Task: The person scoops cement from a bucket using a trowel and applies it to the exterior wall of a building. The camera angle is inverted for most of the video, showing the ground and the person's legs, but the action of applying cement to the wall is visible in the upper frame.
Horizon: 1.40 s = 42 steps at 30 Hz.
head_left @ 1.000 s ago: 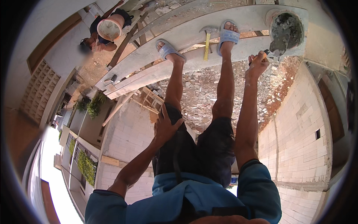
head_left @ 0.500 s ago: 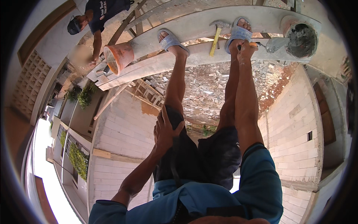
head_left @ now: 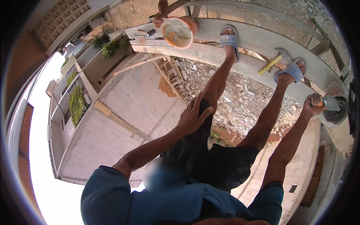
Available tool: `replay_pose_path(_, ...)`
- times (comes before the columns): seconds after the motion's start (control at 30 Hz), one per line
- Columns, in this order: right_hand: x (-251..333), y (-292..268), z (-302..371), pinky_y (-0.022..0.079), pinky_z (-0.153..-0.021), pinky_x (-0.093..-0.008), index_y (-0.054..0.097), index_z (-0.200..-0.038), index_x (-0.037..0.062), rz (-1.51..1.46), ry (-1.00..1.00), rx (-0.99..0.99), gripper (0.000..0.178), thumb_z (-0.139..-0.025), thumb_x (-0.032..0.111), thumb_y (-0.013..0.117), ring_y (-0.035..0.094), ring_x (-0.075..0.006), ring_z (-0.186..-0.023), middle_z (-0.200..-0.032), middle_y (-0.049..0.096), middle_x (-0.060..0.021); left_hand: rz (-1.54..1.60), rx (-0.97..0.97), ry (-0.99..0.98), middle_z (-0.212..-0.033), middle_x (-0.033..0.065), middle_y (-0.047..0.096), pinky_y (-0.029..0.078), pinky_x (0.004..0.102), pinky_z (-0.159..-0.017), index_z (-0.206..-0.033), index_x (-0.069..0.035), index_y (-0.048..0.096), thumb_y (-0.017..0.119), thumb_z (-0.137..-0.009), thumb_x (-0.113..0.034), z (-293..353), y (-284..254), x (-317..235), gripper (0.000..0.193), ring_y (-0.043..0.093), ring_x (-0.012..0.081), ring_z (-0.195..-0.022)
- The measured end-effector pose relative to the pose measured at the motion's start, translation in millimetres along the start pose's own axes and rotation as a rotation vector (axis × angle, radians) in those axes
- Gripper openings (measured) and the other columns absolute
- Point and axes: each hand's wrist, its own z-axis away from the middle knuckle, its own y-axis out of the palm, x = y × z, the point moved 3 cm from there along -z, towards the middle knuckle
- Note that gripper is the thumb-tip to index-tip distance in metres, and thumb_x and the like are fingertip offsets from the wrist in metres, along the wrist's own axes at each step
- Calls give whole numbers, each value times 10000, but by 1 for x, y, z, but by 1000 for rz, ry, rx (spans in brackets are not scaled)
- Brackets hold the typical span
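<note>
My right hand (head_left: 314,105) is closed round the orange handle of a trowel (head_left: 331,103). The trowel's blade lies over the mouth of a bucket (head_left: 333,87) at the far right, which holds wet grey mortar (head_left: 339,117). My left hand (head_left: 192,117) rests on my left knee with its fingers stretched out, holding nothing. A hammer (head_left: 270,64) with a yellow handle lies on the planks between my sandalled feet.
I stand on raised planks (head_left: 210,28). At their left end another person's hand (head_left: 160,19) grips an orange bucket (head_left: 192,25), beside a small dark-headed tool (head_left: 149,33). Below lie rubble (head_left: 240,90) and a wooden ladder-like frame (head_left: 170,77), between light block walls (head_left: 101,150).
My view has swung, shifting the scene. My right hand has carried the trowel from beside my right foot to the mortar bucket. The other person's orange bucket now shows its inside.
</note>
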Motion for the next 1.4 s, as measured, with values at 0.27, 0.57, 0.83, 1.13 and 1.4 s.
replay_pose_path(0.27, -145, -5, 74, 273, -387, -247, 616, -769, 63, 104, 106, -489, 730, -959, 732, 393, 307, -125, -436, -533, 390, 4, 985, -196, -254, -1601, 191, 300, 335, 502, -1160, -1584, -80, 220, 511, -967, -637, -144, -19, 134, 880, 375, 373, -1433)
replay_pose_path(0.57, -230, 116, 96, 299, -343, -228, 603, -1027, 65, 1016, 504, -525, 548, -1035, 577, 409, 353, -71, -384, -583, 447, 8, 453, -607, -274, -1547, 306, 318, 341, 470, -1161, -1521, 82, 249, 620, -939, -492, -346, -147, 291, 898, 324, 429, -1446)
replay_pose_path(0.83, -309, 175, 90, 319, -390, -242, 563, -1238, 6, 1697, 725, -205, 394, -1039, 339, 490, 409, -63, -439, -743, 484, 3, 266, -722, 228, -1192, 270, 614, 486, 432, -950, -1426, 11, 444, 635, -927, -512, -464, -209, 277, 747, 616, 329, -1111)
replay_pose_path(1.13, -517, 237, 30, 499, -948, -501, 503, -1369, -22, 2293, 535, 560, 471, -999, 266, 542, 618, -460, -1134, -1209, 629, -324, 378, -460, 352, -1026, 215, 719, 525, 406, -872, -1291, -39, 628, 527, -1022, -417, -360, -219, 236, 475, 685, 265, -1007)
replay_pose_path(1.4, -655, 159, -44, 543, -867, -530, 584, -1096, -41, 2525, 341, 487, 388, -967, 323, 539, 683, -455, -976, -1016, 694, -288, 477, -398, 249, -783, 91, 661, 518, 397, -729, -1418, -191, 575, 450, -979, -684, -366, -189, 238, 672, 630, 182, -730)
